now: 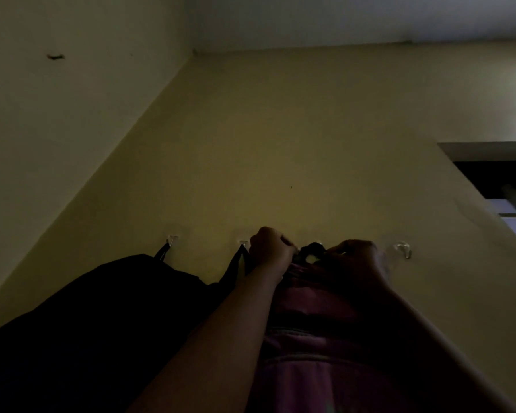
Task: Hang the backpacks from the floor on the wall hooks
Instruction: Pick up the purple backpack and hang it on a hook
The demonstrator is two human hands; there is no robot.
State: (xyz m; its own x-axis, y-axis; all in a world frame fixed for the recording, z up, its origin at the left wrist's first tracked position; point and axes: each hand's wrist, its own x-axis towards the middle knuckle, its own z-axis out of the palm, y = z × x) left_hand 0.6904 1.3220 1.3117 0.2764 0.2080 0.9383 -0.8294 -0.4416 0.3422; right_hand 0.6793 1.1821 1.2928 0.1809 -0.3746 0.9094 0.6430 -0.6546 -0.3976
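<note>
A pink backpack point(316, 338) is held up against the yellow wall in dim light. Its black top loop point(313, 248) sits between my two hands at hook height. My left hand point(270, 248) pinches the loop's left end and my right hand point(355, 260) pinches its right end. The hook under the loop is hidden. A black backpack point(107, 317) hangs to the left by a strap from the leftmost clear hook point(171, 239). Another black strap point(235, 263) hangs from the second hook point(244, 243). A clear hook point(403, 249) to the right carries nothing.
The wall corner point(167, 93) runs up on the left to the ceiling. A dark window opening point(495, 180) sits at the right edge. Bare wall lies above the hooks.
</note>
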